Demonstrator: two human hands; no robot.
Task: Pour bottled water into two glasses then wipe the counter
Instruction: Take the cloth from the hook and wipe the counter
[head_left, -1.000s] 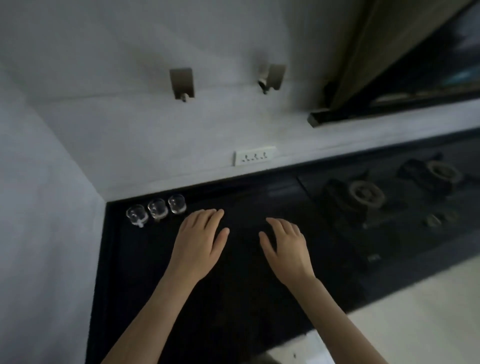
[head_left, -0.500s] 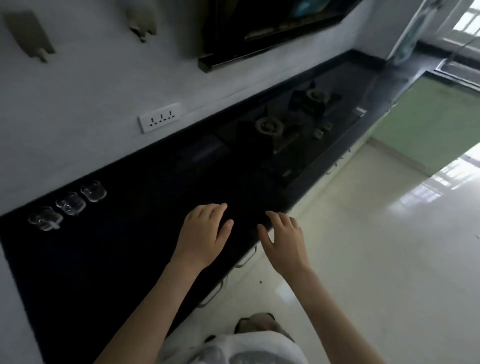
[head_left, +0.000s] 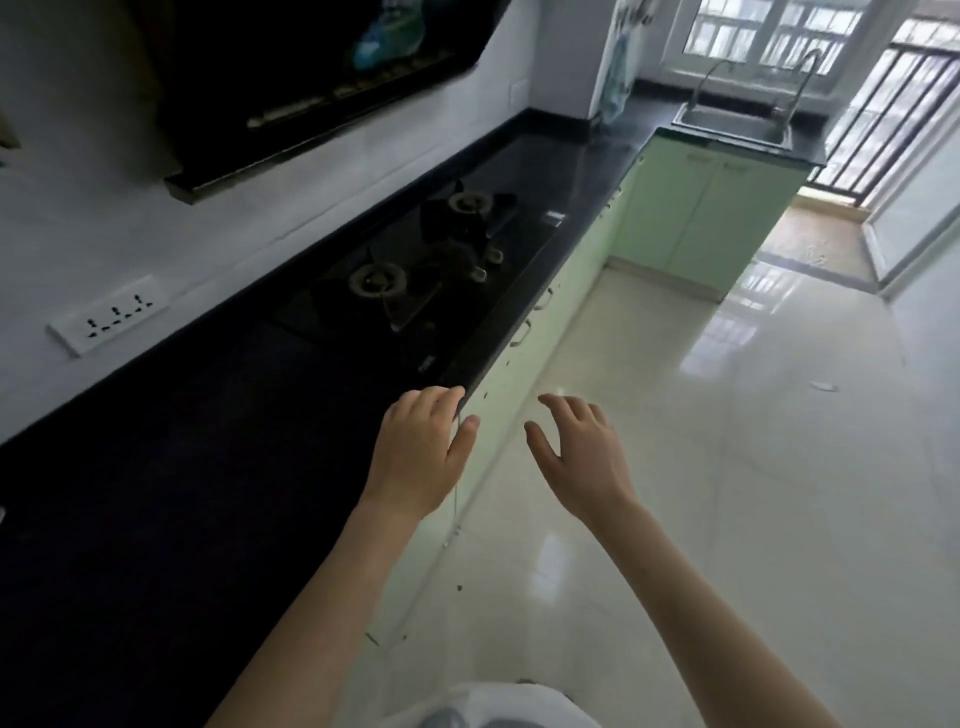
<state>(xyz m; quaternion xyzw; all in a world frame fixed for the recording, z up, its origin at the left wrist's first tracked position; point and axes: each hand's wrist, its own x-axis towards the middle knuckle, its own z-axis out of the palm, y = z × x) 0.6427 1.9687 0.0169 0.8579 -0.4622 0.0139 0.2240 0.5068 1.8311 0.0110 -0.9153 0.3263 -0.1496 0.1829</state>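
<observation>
The black counter (head_left: 171, 499) runs from the lower left toward the far right corner. My left hand (head_left: 415, 457) hovers over its front edge with relaxed fingers and holds nothing. My right hand (head_left: 582, 460) is out past the counter, above the floor, fingers spread and empty. No bottle, glasses or cloth show in this view.
A gas hob (head_left: 415, 270) with two burners is set into the counter beyond my hands. A range hood (head_left: 291, 78) hangs above it and a socket strip (head_left: 111, 319) is on the wall. Green cabinets (head_left: 711, 218) and a sink (head_left: 732, 122) stand at the far end. The glossy floor (head_left: 753, 467) spreads out to the right.
The view has swung right along the counter. The three glasses at the left back have left the frame. Both hands have moved from over the counter toward its front edge and the floor.
</observation>
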